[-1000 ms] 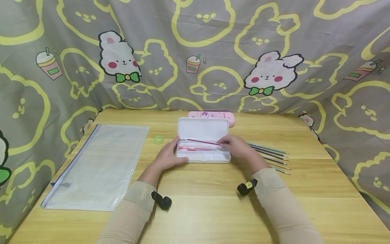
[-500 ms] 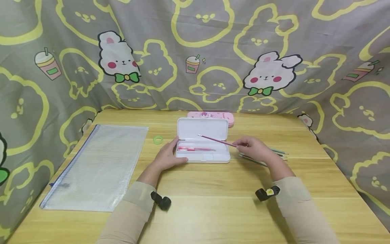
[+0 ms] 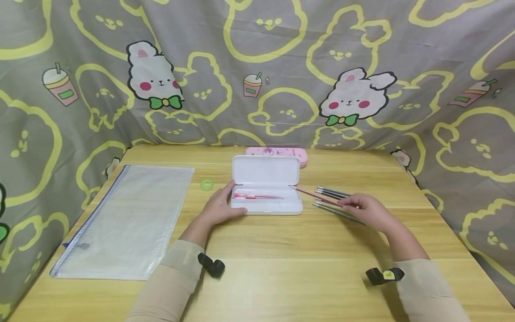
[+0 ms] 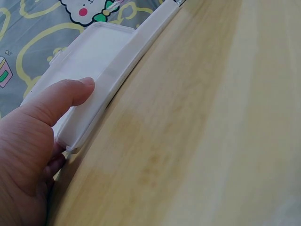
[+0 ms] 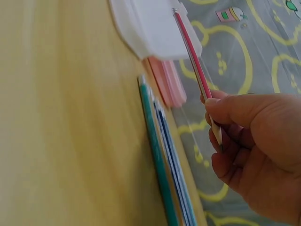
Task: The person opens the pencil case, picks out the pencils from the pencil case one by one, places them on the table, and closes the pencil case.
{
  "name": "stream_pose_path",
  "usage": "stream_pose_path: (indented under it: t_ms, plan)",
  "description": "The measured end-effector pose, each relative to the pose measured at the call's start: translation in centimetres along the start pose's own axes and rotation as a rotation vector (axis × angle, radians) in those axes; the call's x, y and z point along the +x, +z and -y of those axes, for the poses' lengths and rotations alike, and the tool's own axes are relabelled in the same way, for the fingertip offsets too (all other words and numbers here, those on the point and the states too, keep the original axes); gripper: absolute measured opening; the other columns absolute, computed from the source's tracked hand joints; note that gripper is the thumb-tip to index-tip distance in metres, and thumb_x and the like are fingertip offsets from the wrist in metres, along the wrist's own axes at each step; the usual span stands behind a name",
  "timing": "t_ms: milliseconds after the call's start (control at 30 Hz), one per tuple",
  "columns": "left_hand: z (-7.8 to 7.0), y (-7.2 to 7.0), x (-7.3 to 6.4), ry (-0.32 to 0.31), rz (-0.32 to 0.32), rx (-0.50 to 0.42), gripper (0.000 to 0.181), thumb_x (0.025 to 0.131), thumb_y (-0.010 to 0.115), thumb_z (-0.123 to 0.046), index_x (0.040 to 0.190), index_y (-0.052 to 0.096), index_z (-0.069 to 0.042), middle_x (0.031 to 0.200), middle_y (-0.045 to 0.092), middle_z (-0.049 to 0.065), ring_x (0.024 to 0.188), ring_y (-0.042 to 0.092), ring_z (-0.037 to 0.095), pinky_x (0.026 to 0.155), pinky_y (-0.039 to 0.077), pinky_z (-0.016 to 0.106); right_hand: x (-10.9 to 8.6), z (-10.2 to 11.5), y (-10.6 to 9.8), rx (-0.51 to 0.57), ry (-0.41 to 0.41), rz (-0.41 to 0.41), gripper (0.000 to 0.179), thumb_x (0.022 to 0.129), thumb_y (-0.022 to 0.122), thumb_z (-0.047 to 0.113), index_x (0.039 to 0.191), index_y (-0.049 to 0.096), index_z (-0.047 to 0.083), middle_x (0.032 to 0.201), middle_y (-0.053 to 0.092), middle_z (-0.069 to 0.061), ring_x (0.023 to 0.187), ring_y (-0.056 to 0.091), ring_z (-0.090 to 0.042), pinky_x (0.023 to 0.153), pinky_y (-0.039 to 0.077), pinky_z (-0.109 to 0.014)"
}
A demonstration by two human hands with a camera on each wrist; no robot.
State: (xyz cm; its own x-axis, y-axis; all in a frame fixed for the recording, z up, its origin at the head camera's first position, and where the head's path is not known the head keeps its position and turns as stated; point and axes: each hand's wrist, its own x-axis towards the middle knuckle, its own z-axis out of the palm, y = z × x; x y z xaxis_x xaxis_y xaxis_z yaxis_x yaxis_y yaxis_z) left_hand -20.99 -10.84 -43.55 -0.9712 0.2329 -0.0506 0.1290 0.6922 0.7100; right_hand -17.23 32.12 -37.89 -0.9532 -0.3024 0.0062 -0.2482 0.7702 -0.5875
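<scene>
An open white pencil case (image 3: 266,206) stands on the table with its lid tipped up at the back. A few red pens (image 3: 255,197) lie inside it. My left hand (image 3: 217,206) grips the case's left end; in the left wrist view the thumb (image 4: 70,96) lies over the rim with fingers at the end wall. To the right, my right hand (image 3: 368,211) pinches a red pencil (image 5: 193,54) close to its sharpened tip, its other end pointing toward the case. Below that pencil, several pencils (image 3: 335,212) lie side by side on the table, partly hidden by the hand.
Behind the lid lies a pink pencil case (image 3: 301,157). A green tape ring (image 3: 207,184) sits left of the white case. Farther left is a clear mesh zip pouch (image 3: 124,223). A patterned curtain (image 3: 193,129) hangs around the table's back and sides.
My right hand has moved right and toward me, carrying the red pencil out of the white case to above the loose pencils. The left hand stays on the case.
</scene>
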Motion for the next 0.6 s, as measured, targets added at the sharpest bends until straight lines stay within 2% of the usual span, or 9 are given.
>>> stream_pose_path:
  t_ms: [100,267,367,467,600]
  plan:
    - [0.0,0.0,0.0,0.001,-0.001,0.003,0.113,0.073,0.080,-0.047,0.158,0.016,-0.010,0.159,0.029,0.020,0.146,0.029,0.039,0.120,0.025,0.053,-1.1,-0.9,0.0,-0.003,0.014,-0.015,0.022,0.096,0.061,0.012,0.113,0.070,0.001,0.102,0.068,-0.011,0.078,0.050,-0.004,0.064,0.047,-0.022]
    - [0.1,0.0,0.1,0.002,0.000,0.009,0.112,0.073,0.080,-0.048,0.158,0.016,-0.010,0.159,0.029,0.021,0.146,0.030,0.040,0.120,0.025,0.054,-2.6,-2.2,0.1,-0.024,0.046,-0.027,0.022,0.096,0.061,0.013,0.113,0.071,0.003,0.108,0.068,-0.013,0.085,0.050,0.002,0.070,0.047,-0.021]
    - [0.1,0.0,0.1,0.000,0.002,0.010,0.112,0.073,0.080,-0.048,0.158,0.016,-0.011,0.159,0.029,0.021,0.146,0.029,0.040,0.120,0.025,0.054,-3.4,-2.9,0.1,-0.038,0.071,-0.029,0.022,0.096,0.061,0.015,0.113,0.071,0.005,0.107,0.068,-0.012,0.085,0.051,0.002,0.071,0.048,-0.021]
    - [0.0,0.0,0.1,-0.003,0.005,0.012,0.112,0.074,0.079,-0.048,0.158,0.016,-0.011,0.159,0.028,0.020,0.146,0.028,0.040,0.120,0.024,0.054,-4.0,-3.4,0.2,-0.064,0.083,-0.027,0.023,0.096,0.061,0.016,0.114,0.071,0.006,0.110,0.069,-0.012,0.092,0.056,-0.004,0.075,0.049,-0.022]
    - [0.0,0.0,0.2,-0.006,0.003,0.012,0.112,0.073,0.079,-0.049,0.158,0.016,-0.012,0.159,0.029,0.020,0.146,0.028,0.039,0.120,0.024,0.053,-4.5,-4.0,0.4,-0.091,0.088,-0.026,0.022,0.097,0.060,0.017,0.113,0.072,0.008,0.114,0.069,-0.015,0.104,0.060,-0.020,0.080,0.050,-0.025]
